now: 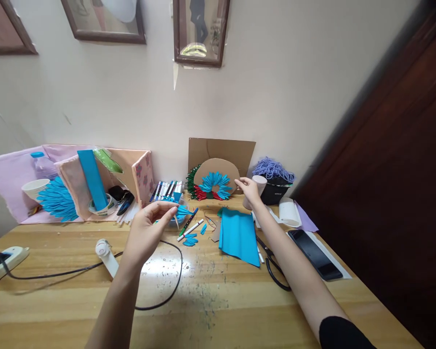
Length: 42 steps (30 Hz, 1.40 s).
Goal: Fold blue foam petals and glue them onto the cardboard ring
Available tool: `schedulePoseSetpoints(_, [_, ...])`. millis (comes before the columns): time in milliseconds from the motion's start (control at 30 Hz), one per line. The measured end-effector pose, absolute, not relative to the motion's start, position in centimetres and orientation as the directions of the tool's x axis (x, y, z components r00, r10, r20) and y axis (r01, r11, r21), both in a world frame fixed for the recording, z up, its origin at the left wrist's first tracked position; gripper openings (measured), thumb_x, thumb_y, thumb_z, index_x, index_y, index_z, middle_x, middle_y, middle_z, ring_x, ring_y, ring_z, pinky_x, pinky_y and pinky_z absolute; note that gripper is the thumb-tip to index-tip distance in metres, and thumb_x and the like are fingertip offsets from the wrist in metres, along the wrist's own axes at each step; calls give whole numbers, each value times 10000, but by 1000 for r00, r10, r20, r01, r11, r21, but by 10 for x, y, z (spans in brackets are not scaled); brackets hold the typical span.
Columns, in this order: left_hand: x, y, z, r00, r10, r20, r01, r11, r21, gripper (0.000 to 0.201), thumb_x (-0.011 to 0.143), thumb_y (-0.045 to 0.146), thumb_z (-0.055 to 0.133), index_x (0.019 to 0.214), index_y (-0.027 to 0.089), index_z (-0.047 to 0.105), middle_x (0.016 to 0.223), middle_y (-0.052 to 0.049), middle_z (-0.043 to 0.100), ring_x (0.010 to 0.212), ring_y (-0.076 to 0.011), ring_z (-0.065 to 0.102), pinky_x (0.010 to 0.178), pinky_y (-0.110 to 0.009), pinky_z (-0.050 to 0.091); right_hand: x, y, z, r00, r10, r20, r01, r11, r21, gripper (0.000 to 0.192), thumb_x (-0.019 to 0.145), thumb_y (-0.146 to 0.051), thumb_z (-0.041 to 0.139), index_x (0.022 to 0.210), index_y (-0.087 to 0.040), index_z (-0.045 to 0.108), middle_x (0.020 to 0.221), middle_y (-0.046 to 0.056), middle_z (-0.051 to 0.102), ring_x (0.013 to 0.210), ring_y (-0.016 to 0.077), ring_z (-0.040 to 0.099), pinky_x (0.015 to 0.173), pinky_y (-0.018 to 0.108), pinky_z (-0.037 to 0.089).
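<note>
- View from a camera worn on a person's head, looking down at a wooden desk [218,310] set against a pale wall.
- The left hand [148,228] is raised above the middle of the desk, fingers curled and pinched on a small blue paper petal [184,211] whose tip points right.
- The right hand [250,189] reaches to the far side of the desk. Its fingers are loosely bent and rest at the right edge of a round cardboard disc [218,177]; whether it grips the disc cannot be told.
- The disc stands leaning on a cardboard sheet at the wall, far centre. Blue petals form a ring at its middle, with red and green petals along its left edge.
- Just right of the hand is a pale cylinder [258,186], then a black pot of purple yarn [274,169].
- A folded blue paper sheet [238,235] lies flat under the right forearm, with black scissors [272,261] near its right edge and a dark phone [314,254] further right.
- Loose blue petals and a marker pen [189,223] lie left of the sheet.
- A row of markers [167,190] stands far, left of the disc.
- At far left is a pile of blue petals [58,199] beside a paper cup.
- A white glue gun [107,257] with a black cable lies near left, and a power strip [3,259] sits at the left edge.
</note>
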<state>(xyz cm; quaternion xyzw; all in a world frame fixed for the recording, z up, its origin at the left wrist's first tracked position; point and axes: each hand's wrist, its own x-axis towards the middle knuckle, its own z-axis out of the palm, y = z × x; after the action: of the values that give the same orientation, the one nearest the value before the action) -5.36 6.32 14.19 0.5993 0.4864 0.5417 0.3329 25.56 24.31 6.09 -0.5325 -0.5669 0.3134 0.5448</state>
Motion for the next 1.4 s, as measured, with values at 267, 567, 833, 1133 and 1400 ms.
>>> schedulePoseSetpoints(267, [-64, 29, 137, -7, 942, 336, 266, -322, 908, 227, 753, 364, 629, 850, 162, 670, 869, -60, 691, 832, -176, 631, 759, -257, 488, 266, 154, 73, -264, 961, 82, 378, 182, -908, 358, 659, -470, 655, 743, -124, 699, 533, -13, 559, 497, 93, 434, 495, 230, 353])
schedulePoseSetpoints(567, [-95, -19, 92, -100, 969, 224, 324, -181, 929, 225, 749, 354, 633, 838, 154, 686, 867, -68, 707, 836, -194, 645, 784, -277, 489, 221, 142, 25, -563, 819, -108, 522, 252, -815, 350, 647, -481, 639, 637, -138, 707, 601, 27, 644, 550, 151, 521, 538, 266, 404])
schedulePoseSetpoints(833, [-149, -55, 60, -386, 904, 185, 247, -92, 965, 302, 713, 370, 664, 903, 138, 682, 853, -77, 712, 755, -184, 655, 676, -263, 515, 101, 115, 21, -540, 818, 201, 513, 508, -691, 234, 833, -274, 462, 915, -162, 651, 977, 116, 638, 935, 228, 543, 830, 347, 384])
schedulePoseSetpoints(1133, [-215, -70, -3, -672, 734, 100, 127, -19, 992, 383, 634, 383, 695, 897, 105, 679, 808, -98, 709, 746, -199, 655, 739, -331, 520, -85, 53, -25, -583, 789, 193, 473, 523, -709, 261, 774, -342, 554, 954, -154, 571, 968, 112, 616, 919, 245, 541, 776, 331, 400])
schedulePoseSetpoints(1400, [-235, -68, -23, -689, 723, 61, 93, 5, 996, 350, 565, 387, 727, 788, 121, 679, 847, -113, 711, 818, -225, 658, 785, -350, 505, -90, 56, -29, -510, 844, 165, 400, 403, -823, 248, 818, -312, 390, 905, -168, 571, 804, 50, 624, 715, 193, 553, 637, 268, 394])
